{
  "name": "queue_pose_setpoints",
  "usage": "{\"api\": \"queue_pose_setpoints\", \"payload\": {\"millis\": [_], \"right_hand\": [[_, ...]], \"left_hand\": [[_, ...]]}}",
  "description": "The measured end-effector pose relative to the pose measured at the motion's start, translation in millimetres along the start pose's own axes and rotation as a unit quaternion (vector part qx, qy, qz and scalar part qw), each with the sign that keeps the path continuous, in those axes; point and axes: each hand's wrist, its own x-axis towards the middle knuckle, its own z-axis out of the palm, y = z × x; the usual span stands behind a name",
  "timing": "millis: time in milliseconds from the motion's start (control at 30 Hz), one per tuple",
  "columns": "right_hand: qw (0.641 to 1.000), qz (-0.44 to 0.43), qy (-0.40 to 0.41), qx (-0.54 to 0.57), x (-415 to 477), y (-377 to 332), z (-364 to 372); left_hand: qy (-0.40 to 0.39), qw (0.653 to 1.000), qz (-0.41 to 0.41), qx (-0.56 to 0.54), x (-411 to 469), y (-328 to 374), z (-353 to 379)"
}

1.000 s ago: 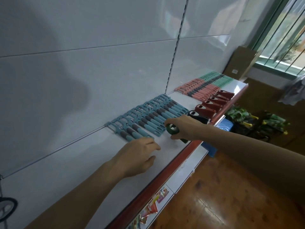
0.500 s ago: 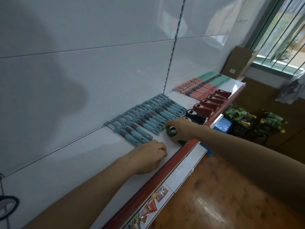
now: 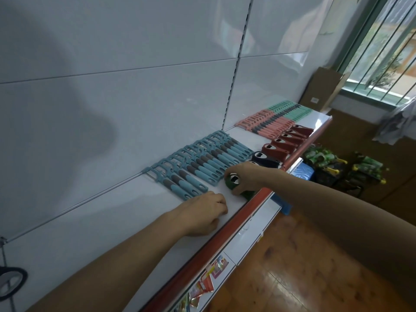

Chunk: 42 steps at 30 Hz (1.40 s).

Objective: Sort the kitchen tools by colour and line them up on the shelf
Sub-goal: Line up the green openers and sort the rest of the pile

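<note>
One risk first: right hand (image 3: 249, 176) fingers (image 3: 235, 172) curl tight round the green opener (image 3: 230, 184), which lies on the shelf (image 3: 112, 221) with its tail right at the red front lip (image 3: 225, 239). A careless release or nudge could tip it off to the floor. Pushing it away from the lip could knock the blue peelers (image 3: 202, 163) just behind it out of line. Left hand (image 3: 202, 212) rests on the shelf just left of the green opener, fingers loosely curled, holding nothing. Navy opener (image 3: 263, 159), then red openers (image 3: 286, 140), line up right of it.
</note>
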Motion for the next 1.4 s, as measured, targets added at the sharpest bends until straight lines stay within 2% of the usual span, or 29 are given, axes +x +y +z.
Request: {"api": "queue_pose_setpoints", "payload": {"millis": [133, 433, 500, 600, 700, 800, 900, 1167, 1267, 1333, 1400], "right_hand": [[1.000, -0.015, -0.003, 0.009, -7.2, -0.8, -3.7], [0.996, -0.010, 0.044, -0.071, -23.5, -16.6, -38.7], [0.994, -0.034, 0.067, -0.083, -17.1, -37.7, -44.3], [0.984, -0.104, 0.101, -0.100, 5.3, -89.7, -43.6], [0.969, -0.198, 0.114, -0.092, 27.0, -165.7, -38.3], [0.943, -0.298, 0.108, -0.100, 40.0, -248.4, -31.4], [0.908, -0.394, 0.094, -0.105, 37.6, -334.1, -25.4], [0.829, -0.555, 0.021, -0.062, -3.1, -513.8, 33.4], [0.827, -0.558, 0.014, -0.075, -17.8, -555.6, 64.8], [0.845, -0.528, 0.007, -0.081, -23.1, -569.1, 81.1], [0.876, -0.481, 0.014, -0.039, -26.8, -572.0, 92.7]], "left_hand": [[-0.011, 0.999, 0.011, 0.037, 0.2, 0.3, -7.6], [0.072, 0.993, -0.025, 0.087, -34.7, -31.3, -26.5], [0.083, 0.991, -0.051, 0.096, -59.9, -43.1, -30.5], [0.118, 0.976, -0.142, 0.117, -116.6, -62.1, -34.8], [0.149, 0.939, -0.290, 0.107, -197.5, -75.9, -35.3], [0.184, 0.883, -0.422, 0.087, -284.8, -68.4, -34.2], [0.201, 0.838, -0.496, 0.106, -373.3, -44.6, -28.6], [0.118, 0.728, -0.667, 0.107, -545.0, 24.2, -12.8], [0.132, 0.738, -0.657, 0.078, -574.7, 30.6, -5.0], [0.140, 0.759, -0.632, 0.060, -583.6, 27.7, -3.2], [0.158, 0.778, -0.605, 0.051, -586.5, 21.1, -1.1]]}}
